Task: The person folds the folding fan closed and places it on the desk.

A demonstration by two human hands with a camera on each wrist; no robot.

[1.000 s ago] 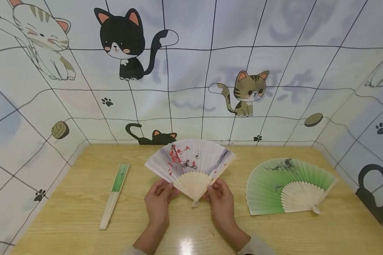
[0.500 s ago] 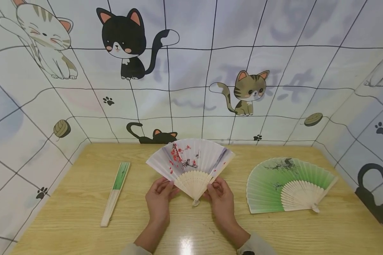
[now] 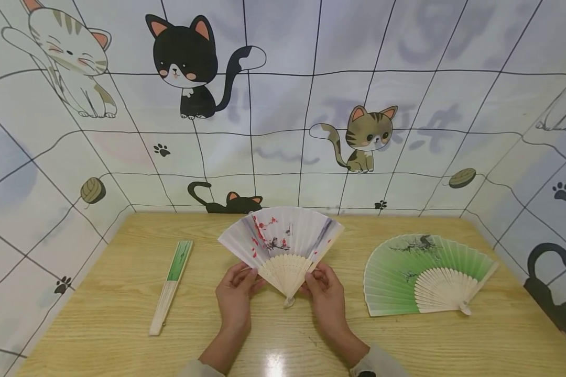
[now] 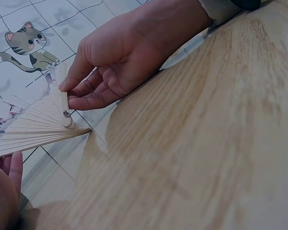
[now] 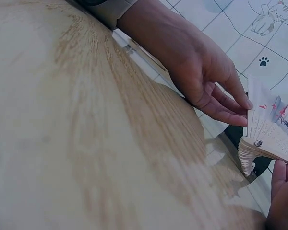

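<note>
A white folding fan (image 3: 290, 235) with red blossoms and pale ribs is spread between the two hands at the middle of the head view. My left hand (image 3: 235, 301) pinches its left outer rib between thumb and fingers. The right outer rib is pinched by my right hand (image 3: 327, 298). At the bottom, the fan's pivot hangs between the hands, touched by neither. In the left wrist view, the right hand's thumb (image 4: 69, 79) presses on the rib. The right wrist view has the left hand (image 5: 206, 81) holding the opposite edge.
On the wooden table (image 3: 273, 340) a closed green fan (image 3: 171, 288) lies to the left. A spread green fan (image 3: 424, 277) rests at the right. Behind the table stands a cloth backdrop (image 3: 283, 104) printed with cats and grid lines.
The white fan's spread has narrowed slightly, its two outer edges coming a little inward. Both hands keep their hold and have hardly moved.
</note>
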